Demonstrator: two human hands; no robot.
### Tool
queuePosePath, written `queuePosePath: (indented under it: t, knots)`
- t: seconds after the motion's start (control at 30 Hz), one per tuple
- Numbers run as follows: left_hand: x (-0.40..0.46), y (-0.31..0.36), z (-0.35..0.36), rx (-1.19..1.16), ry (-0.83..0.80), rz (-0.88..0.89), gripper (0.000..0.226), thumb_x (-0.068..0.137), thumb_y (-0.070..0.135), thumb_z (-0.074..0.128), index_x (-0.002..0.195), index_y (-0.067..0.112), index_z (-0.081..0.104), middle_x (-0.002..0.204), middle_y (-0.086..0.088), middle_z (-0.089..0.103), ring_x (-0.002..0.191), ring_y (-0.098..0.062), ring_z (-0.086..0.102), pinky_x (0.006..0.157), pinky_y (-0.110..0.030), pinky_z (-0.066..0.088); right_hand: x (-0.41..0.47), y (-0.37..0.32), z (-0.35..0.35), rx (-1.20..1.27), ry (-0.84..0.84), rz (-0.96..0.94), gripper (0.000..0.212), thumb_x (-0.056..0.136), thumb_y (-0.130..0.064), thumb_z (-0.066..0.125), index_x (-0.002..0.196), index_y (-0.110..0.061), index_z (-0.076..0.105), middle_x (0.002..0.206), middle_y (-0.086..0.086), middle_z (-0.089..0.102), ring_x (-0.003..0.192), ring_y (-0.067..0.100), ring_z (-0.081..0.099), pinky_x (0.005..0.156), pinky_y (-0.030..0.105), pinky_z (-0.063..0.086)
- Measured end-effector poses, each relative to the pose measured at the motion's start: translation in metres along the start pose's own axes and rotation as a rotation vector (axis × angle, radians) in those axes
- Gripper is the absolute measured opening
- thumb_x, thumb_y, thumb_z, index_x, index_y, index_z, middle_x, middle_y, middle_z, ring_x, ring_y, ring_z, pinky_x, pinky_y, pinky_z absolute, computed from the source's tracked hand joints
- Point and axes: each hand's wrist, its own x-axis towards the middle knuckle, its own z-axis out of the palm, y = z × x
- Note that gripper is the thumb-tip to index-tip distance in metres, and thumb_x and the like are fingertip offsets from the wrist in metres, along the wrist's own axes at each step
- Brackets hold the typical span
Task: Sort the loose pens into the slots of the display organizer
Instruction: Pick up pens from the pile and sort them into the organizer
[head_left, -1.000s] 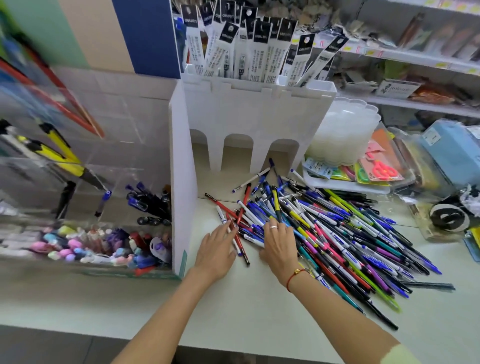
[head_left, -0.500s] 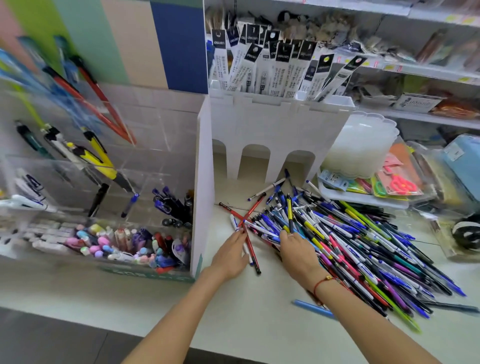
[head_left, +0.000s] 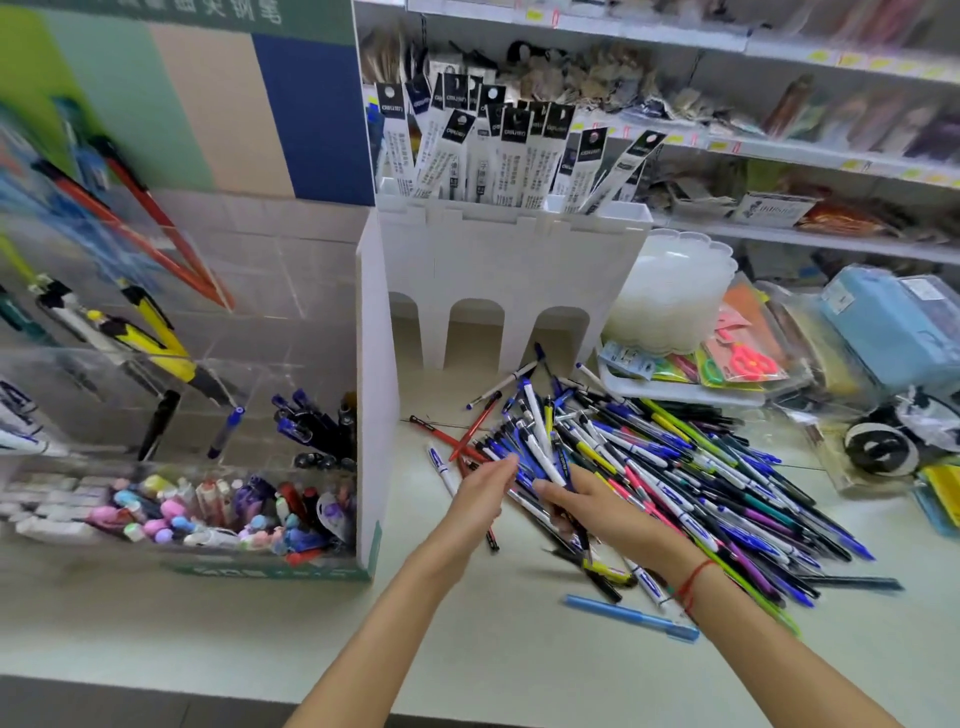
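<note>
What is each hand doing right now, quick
Left hand: open, fingers reaching to the edge of the pen pile, holding nothing.
Right hand: fingers curled round a bunch of blue and white pens.

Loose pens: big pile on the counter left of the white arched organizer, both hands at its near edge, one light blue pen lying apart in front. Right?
Not quite. In the head view the loose pens lie to the right of and in front of the white arched organizer, not left. The rest holds: left hand and right hand are at the pile's near edge, and the light blue pen lies apart in front.
</note>
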Motion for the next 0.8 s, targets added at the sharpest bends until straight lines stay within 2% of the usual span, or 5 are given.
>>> queuePosePath:
  t: [0.2, 0.33, 0.5, 0.7, 0.8]
  knots:
    - [0.007, 0.014, -0.008, 0.067, -0.114, -0.029, 0.049, 0.089, 0.056, 0.055, 0.125, 0.023, 0.062, 0.126, 0.007, 0.061, 0.119, -0.007, 0.051, 0.096, -0.025, 0.033, -0.005, -0.013, 0.001, 0.283, -0.237, 0.130, 0.019, 0.099, -0.025, 0.051, 0.088, -0.011, 0.045, 0.070, -0.002, 0.051, 0.058, 0.010, 0.045, 0.055, 0.020, 0.040]
    - [0.005, 0.006, -0.008, 0.060, -0.152, -0.078, 0.101, 0.059, 0.083, 0.063, 0.129, 0.010, 0.058, 0.133, -0.003, 0.059, 0.125, -0.015, 0.051, 0.108, -0.032, 0.036, -0.010, -0.018, 0.007, 0.230, -0.305, 0.215, 0.022, 0.099, -0.025, 0.052, 0.091, -0.012, 0.037, 0.078, 0.000, 0.054, 0.062, 0.010, 0.049, 0.059, 0.022, 0.044]
    - [-0.016, 0.010, -0.001, 0.085, -0.148, -0.054, 0.035, 0.093, 0.057, 0.047, 0.103, 0.035, 0.072, 0.120, 0.004, 0.067, 0.124, -0.018, 0.052, 0.112, -0.042, 0.031, -0.028, -0.034, 0.009, 0.096, -0.392, 0.243, 0.020, 0.100, -0.026, 0.051, 0.091, -0.013, 0.038, 0.080, 0.002, 0.048, 0.065, 0.010, 0.048, 0.056, 0.020, 0.042]
    - [-0.069, 0.046, -0.013, -0.108, -0.103, 0.080, 0.036, 0.102, 0.035, 0.039, 0.096, 0.022, 0.072, 0.109, 0.009, 0.072, 0.100, -0.017, 0.066, 0.104, -0.051, 0.036, -0.058, -0.078, 0.020, 0.096, -0.331, 0.190, 0.027, 0.102, -0.036, 0.039, 0.113, -0.016, 0.054, 0.091, 0.003, 0.063, 0.075, 0.014, 0.061, 0.057, 0.022, 0.045]
    - [-0.098, 0.067, -0.032, -0.256, -0.080, 0.154, 0.039, 0.101, 0.030, 0.040, 0.086, 0.024, 0.075, 0.104, 0.006, 0.074, 0.093, -0.014, 0.069, 0.092, -0.040, 0.042, -0.072, -0.107, 0.033, 0.094, -0.307, 0.140, 0.031, 0.103, -0.032, 0.036, 0.121, -0.016, 0.056, 0.102, 0.007, 0.071, 0.085, 0.017, 0.068, 0.061, 0.024, 0.051]
